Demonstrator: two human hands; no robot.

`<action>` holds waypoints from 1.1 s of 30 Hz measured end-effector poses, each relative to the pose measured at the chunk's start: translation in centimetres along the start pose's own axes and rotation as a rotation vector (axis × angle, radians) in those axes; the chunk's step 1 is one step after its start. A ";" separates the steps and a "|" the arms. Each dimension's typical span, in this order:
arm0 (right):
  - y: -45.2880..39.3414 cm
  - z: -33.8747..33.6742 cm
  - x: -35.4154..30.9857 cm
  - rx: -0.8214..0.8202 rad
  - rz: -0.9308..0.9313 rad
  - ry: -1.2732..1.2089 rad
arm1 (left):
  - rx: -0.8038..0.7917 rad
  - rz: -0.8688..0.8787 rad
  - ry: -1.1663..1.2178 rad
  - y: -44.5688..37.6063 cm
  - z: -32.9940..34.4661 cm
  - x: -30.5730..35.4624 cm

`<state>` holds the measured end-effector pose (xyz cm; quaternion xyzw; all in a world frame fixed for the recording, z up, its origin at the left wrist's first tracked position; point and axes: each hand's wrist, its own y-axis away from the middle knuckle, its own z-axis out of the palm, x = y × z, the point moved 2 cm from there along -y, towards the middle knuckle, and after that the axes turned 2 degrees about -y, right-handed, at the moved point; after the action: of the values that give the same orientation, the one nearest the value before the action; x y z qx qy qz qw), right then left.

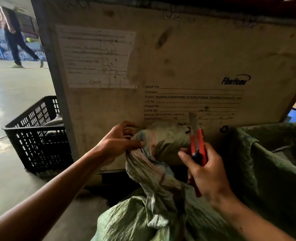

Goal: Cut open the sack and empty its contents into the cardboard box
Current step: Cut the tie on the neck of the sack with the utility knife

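A pale green woven sack (143, 214) stands in front of me, its gathered neck (154, 153) twisted upward. My left hand (119, 141) pinches the top of that neck. My right hand (208, 173) grips a red utility knife (197, 141) with its blade extended and pointing up, just right of the bunched neck. Behind the sack rises the tall side of a large printed cardboard box (178, 63) with a paper label; its opening is out of sight above.
A black slatted plastic crate (36, 136) sits on the concrete floor at the left of the box. Another dark green sack (274, 162) lies open at the right. A person (15, 37) walks across the far left background.
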<state>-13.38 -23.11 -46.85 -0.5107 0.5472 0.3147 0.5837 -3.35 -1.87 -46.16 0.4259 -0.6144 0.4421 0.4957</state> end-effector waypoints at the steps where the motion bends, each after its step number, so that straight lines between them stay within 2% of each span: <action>1: -0.4 -0.3 -0.4 0.041 -0.019 -0.008 | -0.051 0.054 0.013 0.3 0.7 0.6; 6: -1.6 -0.7 -1.5 0.170 -0.019 -0.062 | -0.320 0.243 -0.028 2.2 4.2 2.3; 8: -1.9 -0.9 -1.4 0.197 -0.014 -0.098 | -0.417 0.259 -0.018 2.9 4.7 2.9; 10: -2.0 -1.0 -1.6 0.184 -0.024 -0.118 | -0.314 0.189 -0.004 3.1 4.7 3.6; 13: -1.7 -0.8 -2.3 0.135 -0.071 -0.130 | 0.058 -0.064 -0.102 2.2 3.6 3.2; 14: -1.5 -0.6 -2.4 0.098 -0.069 -0.121 | 0.057 -0.175 -0.119 2.1 3.2 3.1; 15: -1.4 -0.3 -2.4 0.049 -0.054 -0.109 | -0.027 -0.277 -0.059 2.1 3.1 2.9; 16: -1.2 0.1 -2.4 -0.007 -0.041 -0.093 | -0.104 -0.345 0.059 2.3 3.2 3.0; 17: -0.9 0.6 -2.3 -0.057 -0.038 -0.065 | -0.106 -0.364 0.164 2.4 3.4 3.1; 21: 0.1 1.3 -3.2 -0.126 -0.155 0.189 | 0.295 -0.214 0.375 1.4 2.3 3.5; 24: 0.9 1.5 -4.7 -0.172 -0.208 0.342 | 0.448 -0.081 0.528 0.9 0.6 4.1; 29: 2.6 2.3 -7.0 -0.354 -0.104 0.314 | 0.506 0.002 0.535 0.9 0.8 4.7; 33: 3.2 2.7 -7.6 -0.397 -0.085 0.340 | 0.483 0.034 0.517 1.4 1.5 5.2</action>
<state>-17.02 -18.26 -40.67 -0.6832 0.5432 0.3007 0.3844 -5.77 -3.37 -41.42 0.3946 -0.3534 0.6759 0.5123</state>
